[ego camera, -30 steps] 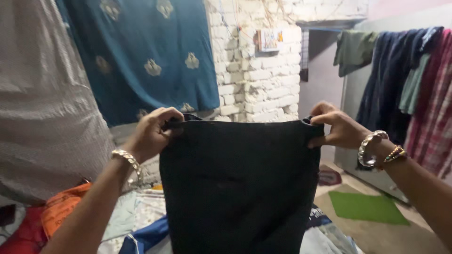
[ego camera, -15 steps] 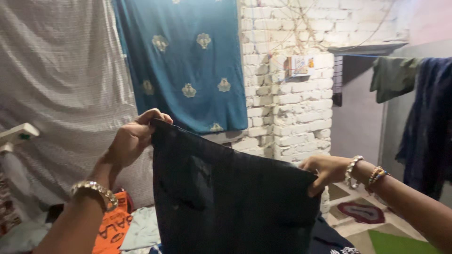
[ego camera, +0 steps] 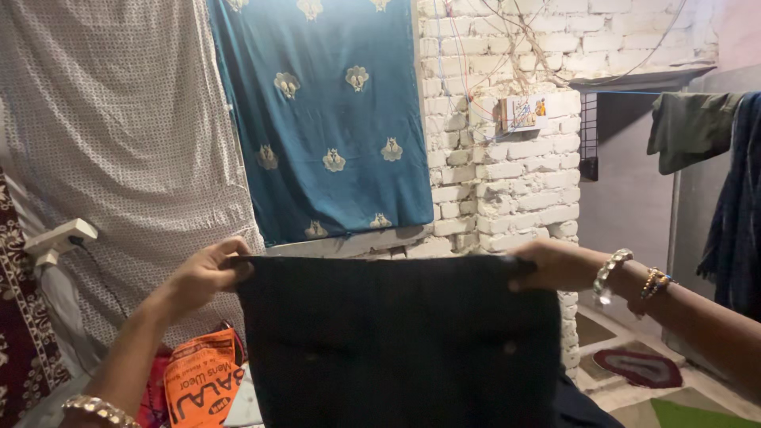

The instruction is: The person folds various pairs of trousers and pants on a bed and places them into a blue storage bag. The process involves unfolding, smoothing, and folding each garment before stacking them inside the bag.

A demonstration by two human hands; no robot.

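holding one black garment (ego camera: 396,341) taut: left hand (ego camera: 204,273), right hand (ego camera: 555,264).

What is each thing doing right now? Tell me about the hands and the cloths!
Left hand: gripping the black cloth's top left corner.
Right hand: gripping its top right corner.
Black cloth: held up, spread flat, top edge level.
Blue cloth: hanging against the wall.
Orange bag: lying crumpled below.
Green garment: draped over a line.

A lived-in home room: whitewashed brick wall (ego camera: 507,174) at twelve o'clock, teal patterned cloth (ego camera: 333,119) hung at eleven, clothes (ego camera: 705,135) hanging at two, small floor mat (ego camera: 638,367) at four.
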